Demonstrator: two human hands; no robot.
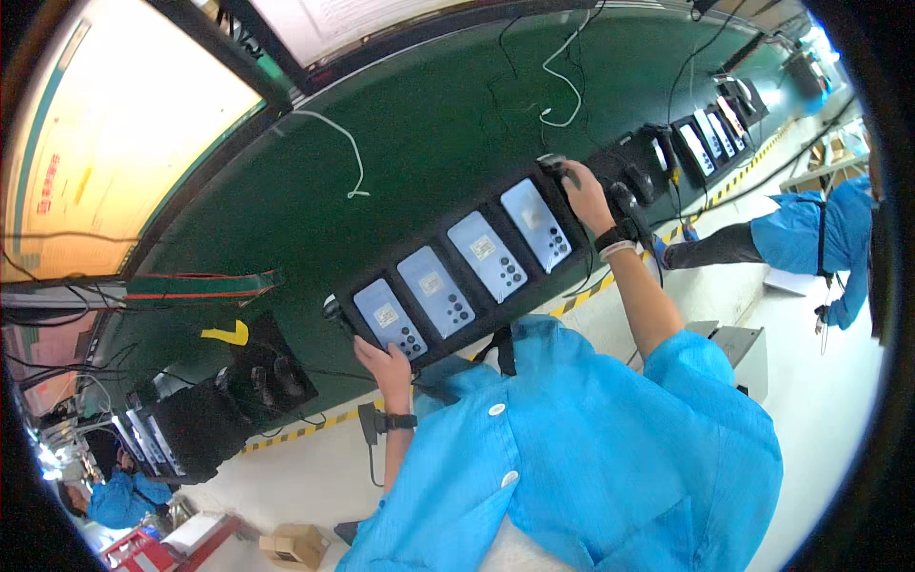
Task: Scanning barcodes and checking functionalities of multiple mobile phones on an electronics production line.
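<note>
A long black tray (434, 360) lies slantwise on the green bench, bearing a row of several light-blue phones, camera side up, each with a small pale label. My left hand (384, 370) rests at the tray's near left corner, its fingers stretched out beside the lower end of the leftmost phone (379, 310). Past the rightmost phone (536, 226), my right hand (584, 198) has its fingers bent over a small black object (551, 164) at the tray's far right corner. Another small black object with a pale top (333, 309) sits at the left end.
Lit screens (114, 124) stand at the upper left, with loose white cables (357, 162) hanging over the green bench (400, 153). More phones (705, 143) stand farther right and at lower left. A person in blue (801, 234) is at the right; a cardboard box (294, 546) sits below.
</note>
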